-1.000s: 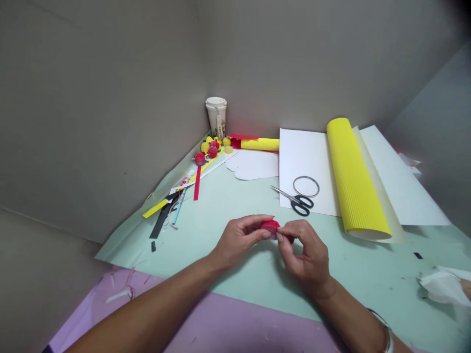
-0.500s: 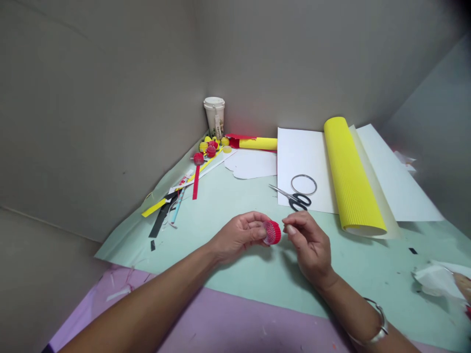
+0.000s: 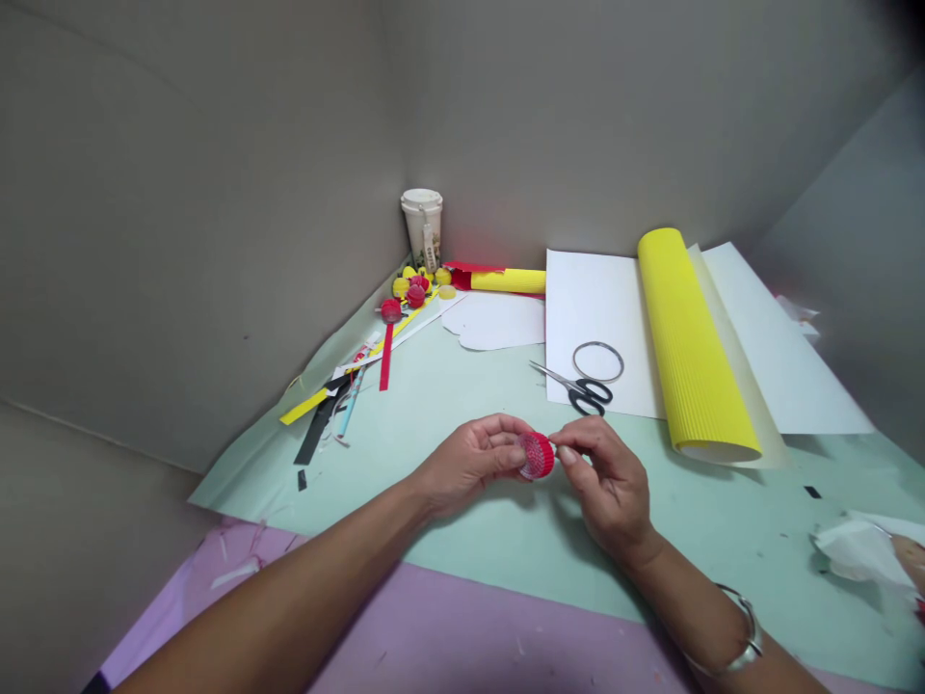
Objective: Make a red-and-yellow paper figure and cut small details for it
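A small round red piece with ridged sides and a paler, glossy face (image 3: 536, 456) is held between the thumb and fingers of my left hand (image 3: 484, 463). My right hand (image 3: 603, 477) is at its right edge, with thumb and forefinger pinched together. What that pinch holds, if anything, is too small to make out. Black-handled scissors (image 3: 587, 393) lie just beyond my right hand, partly on a white sheet (image 3: 599, 299). Beside them is a thin grey ring (image 3: 598, 361).
A yellow corrugated roll (image 3: 694, 347) lies at the right. Small red and yellow rolled pieces (image 3: 415, 295) sit by a white cup (image 3: 423, 226) at the back. Paper strips (image 3: 318, 421) spread across the left. Crumpled white paper (image 3: 859, 554) is at the far right.
The fingertips of my right hand have come up to the edge of the red piece, closing a small gap. My left hand holds it much as before.
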Motion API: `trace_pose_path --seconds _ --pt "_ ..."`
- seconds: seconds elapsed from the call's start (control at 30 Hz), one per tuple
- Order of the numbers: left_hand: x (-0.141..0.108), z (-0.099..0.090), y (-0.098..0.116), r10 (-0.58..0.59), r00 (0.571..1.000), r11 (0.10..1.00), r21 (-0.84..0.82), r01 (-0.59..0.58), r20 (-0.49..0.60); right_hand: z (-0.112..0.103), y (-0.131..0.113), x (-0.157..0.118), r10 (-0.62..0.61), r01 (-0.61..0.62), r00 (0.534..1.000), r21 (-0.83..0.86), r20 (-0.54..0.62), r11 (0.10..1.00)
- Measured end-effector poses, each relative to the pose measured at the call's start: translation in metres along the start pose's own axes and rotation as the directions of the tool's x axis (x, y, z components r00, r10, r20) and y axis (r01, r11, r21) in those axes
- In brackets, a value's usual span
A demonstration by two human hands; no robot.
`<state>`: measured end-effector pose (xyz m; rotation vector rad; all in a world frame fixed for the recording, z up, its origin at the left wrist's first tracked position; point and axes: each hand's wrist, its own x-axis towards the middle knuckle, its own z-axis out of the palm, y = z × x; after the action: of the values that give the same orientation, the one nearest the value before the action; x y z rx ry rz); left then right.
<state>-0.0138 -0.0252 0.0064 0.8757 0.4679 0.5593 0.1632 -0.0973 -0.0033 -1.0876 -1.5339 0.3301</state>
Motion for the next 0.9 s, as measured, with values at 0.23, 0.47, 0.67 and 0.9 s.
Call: trace_pose_path --seconds 0.23,0.47,0.67,0.9 --pt "0.000 0.000 -0.001 -0.002 1.000 1.000 0.002 0.002 0.000 0.001 -0.001 0.000 -0.015 0.015 1.000 0.007 0.010 1.000" --pt "0.000 -0.001 -0.001 0.002 1.000 1.000 0.007 -0.002 -0.005 0.001 0.001 -0.001 -0.022 0.022 1.000 0.005 0.014 1.000" --pt "0.000 -0.002 -0.002 0.010 1.000 1.000 0.010 -0.010 -0.004 0.002 0.000 -0.002 -0.038 0.038 0.999 0.013 0.015 0.999" --pt "0.002 -0.005 -0.003 0.051 0.999 0.997 0.052 -0.050 -0.019 -0.008 0.007 0.010 0.056 -0.080 0.993 -0.245 -0.103 0.966"
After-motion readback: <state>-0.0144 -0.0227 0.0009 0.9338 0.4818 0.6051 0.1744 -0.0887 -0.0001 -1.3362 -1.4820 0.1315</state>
